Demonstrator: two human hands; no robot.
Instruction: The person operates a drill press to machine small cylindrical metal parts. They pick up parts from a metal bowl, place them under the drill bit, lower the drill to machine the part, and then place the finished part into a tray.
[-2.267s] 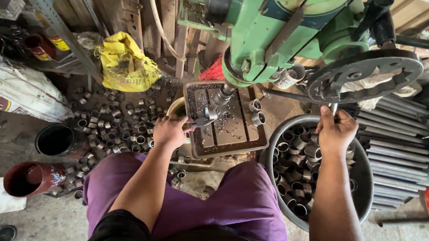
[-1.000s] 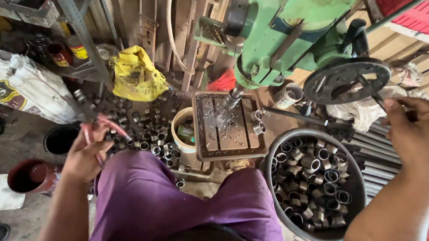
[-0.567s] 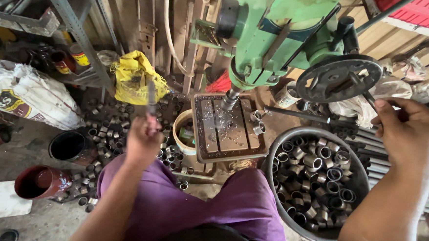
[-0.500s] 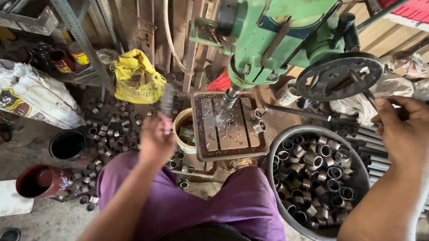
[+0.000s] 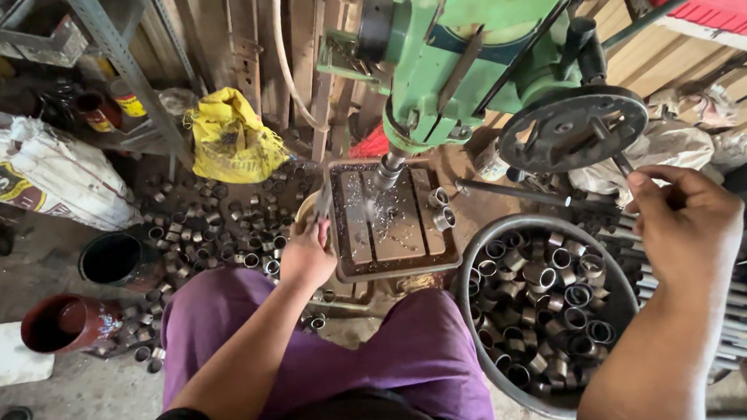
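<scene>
concrete floor (image 5: 83, 391) | drill table (image 5: 394, 228) | wooden wall (image 5: 255, 25)

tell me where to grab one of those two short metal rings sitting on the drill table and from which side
Probably from above, by the outer wall. The two rings stand on end at the right edge of the slotted drill table, bores facing up, so finger and thumb can pinch opposite sides of the round wall. Come from the right, where the right hand is; the drill spindle and the left hand crowd the left.
</scene>
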